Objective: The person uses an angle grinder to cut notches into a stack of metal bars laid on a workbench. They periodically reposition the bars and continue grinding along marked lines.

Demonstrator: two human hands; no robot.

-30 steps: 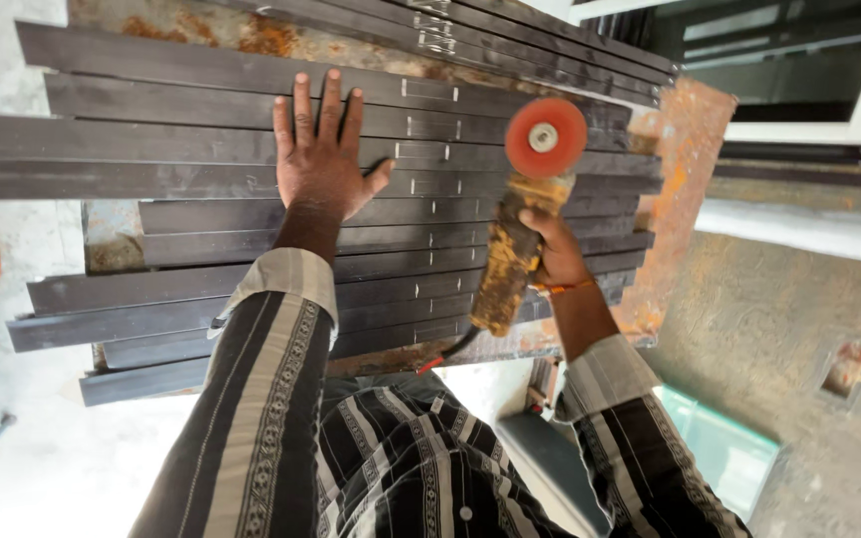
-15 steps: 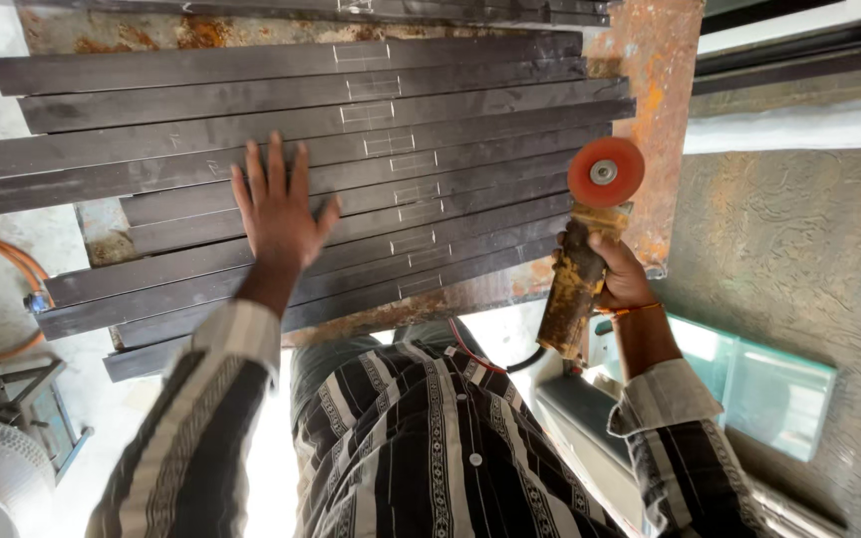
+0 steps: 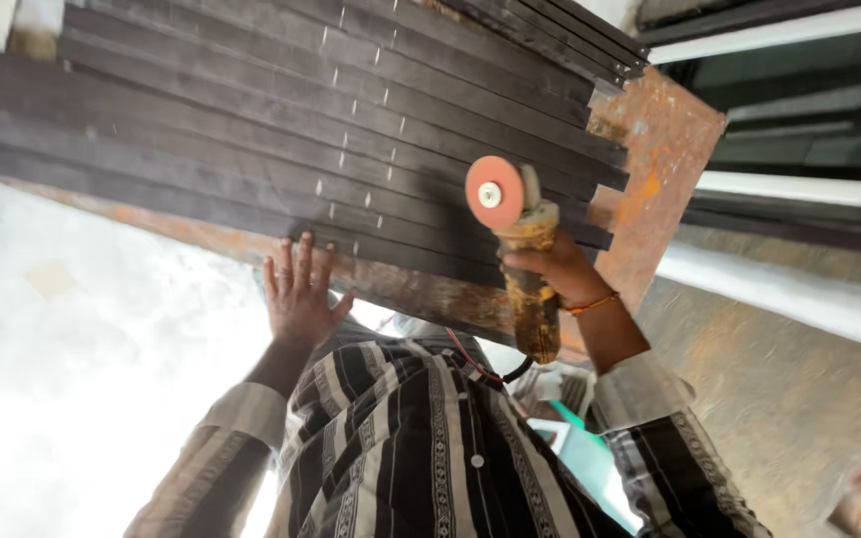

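Note:
Several long dark steel flat bars [image 3: 281,130] lie side by side on a rusty metal table [image 3: 665,149], each with short white chalk marks across it. My left hand [image 3: 299,294] rests flat with fingers spread on the near edge of the bars. My right hand [image 3: 550,269] grips the rusty body of an angle grinder [image 3: 525,264]. Its orange cutting disc [image 3: 495,192] is held above the bars near the table's right end. A red-and-black cable [image 3: 480,367] runs from the grinder's tail toward my striped shirt.
A window with a white frame [image 3: 809,110] and a white ledge [image 3: 799,294] stand to the right. A bare concrete floor [image 3: 779,418] lies below right, with a turquoise object [image 3: 590,453] beside my body. Pale bright ground [image 3: 82,379] lies to the left.
The view has swung, so the bars now slope down to the right. My left hand slid back from the middle of the bars to their near edge. The grinder stays raised.

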